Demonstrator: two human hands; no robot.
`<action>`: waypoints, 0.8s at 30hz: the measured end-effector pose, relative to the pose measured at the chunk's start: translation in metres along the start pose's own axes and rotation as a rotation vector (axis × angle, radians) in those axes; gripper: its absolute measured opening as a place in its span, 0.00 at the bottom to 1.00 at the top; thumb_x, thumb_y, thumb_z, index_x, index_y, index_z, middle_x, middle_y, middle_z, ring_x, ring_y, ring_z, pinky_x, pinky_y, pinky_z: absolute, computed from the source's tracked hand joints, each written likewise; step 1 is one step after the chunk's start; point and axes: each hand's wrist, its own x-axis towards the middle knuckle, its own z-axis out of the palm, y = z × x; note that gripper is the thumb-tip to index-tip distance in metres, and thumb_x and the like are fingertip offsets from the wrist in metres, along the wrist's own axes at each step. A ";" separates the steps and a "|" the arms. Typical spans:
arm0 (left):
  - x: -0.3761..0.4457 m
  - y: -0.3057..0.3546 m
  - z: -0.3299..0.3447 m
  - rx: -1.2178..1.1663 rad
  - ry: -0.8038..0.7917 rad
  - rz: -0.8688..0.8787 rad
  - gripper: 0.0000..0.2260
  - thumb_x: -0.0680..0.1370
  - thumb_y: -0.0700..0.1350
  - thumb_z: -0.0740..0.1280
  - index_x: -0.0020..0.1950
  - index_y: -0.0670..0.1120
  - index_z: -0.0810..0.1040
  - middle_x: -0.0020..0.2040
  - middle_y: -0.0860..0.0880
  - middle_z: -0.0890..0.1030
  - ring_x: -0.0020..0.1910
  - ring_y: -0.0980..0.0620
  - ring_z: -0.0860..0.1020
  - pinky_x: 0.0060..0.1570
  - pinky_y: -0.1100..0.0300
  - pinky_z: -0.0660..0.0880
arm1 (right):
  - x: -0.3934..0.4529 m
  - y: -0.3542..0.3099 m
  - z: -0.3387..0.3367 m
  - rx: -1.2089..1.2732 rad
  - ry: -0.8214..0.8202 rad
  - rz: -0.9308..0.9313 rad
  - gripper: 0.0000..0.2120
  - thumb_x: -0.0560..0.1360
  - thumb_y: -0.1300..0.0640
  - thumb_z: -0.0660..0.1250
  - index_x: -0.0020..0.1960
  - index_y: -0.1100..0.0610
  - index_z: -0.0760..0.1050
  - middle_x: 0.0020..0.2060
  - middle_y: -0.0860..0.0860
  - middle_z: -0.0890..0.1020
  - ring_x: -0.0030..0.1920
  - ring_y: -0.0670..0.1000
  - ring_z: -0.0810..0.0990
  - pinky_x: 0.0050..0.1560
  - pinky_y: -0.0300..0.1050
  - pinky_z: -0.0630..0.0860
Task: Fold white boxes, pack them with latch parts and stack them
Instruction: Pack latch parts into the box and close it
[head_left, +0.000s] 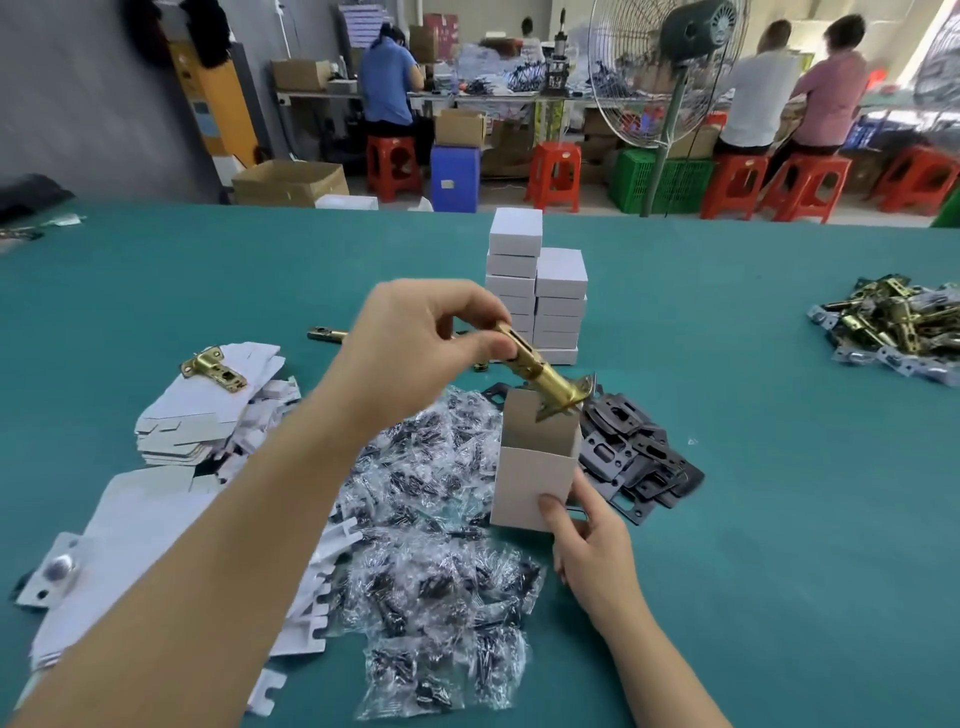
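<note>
Latch (540, 375) over open box (535, 467) rim

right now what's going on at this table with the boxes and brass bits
A person is packing latch parts. The left hand pinches a brass latch and tilts its faceplate end into the open white box, which the right hand holds upright at its lower corner. The latch is only partly over the opening, not yet inside. Finished boxes stand stacked behind; flat box blanks, bagged screws and dark plates lie around on the green table.
</note>
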 end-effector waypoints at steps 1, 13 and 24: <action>-0.003 -0.001 0.009 0.043 -0.006 -0.006 0.06 0.73 0.45 0.78 0.46 0.53 0.85 0.31 0.64 0.79 0.27 0.60 0.68 0.30 0.65 0.67 | 0.000 0.001 0.000 0.007 -0.001 0.002 0.25 0.82 0.57 0.67 0.74 0.37 0.68 0.26 0.42 0.79 0.25 0.49 0.69 0.26 0.44 0.69; -0.010 -0.001 0.062 0.676 -0.433 -0.062 0.07 0.79 0.54 0.70 0.55 0.56 0.82 0.49 0.55 0.83 0.52 0.51 0.79 0.46 0.56 0.74 | 0.001 0.006 0.001 0.069 0.020 -0.018 0.21 0.81 0.53 0.69 0.68 0.32 0.73 0.37 0.44 0.81 0.25 0.47 0.73 0.25 0.42 0.70; -0.010 -0.010 0.076 0.847 -0.596 -0.002 0.20 0.81 0.37 0.62 0.62 0.61 0.78 0.55 0.56 0.82 0.53 0.50 0.79 0.44 0.55 0.77 | -0.002 0.009 0.002 0.052 0.116 -0.068 0.22 0.80 0.53 0.71 0.66 0.29 0.74 0.57 0.41 0.84 0.33 0.43 0.81 0.33 0.37 0.77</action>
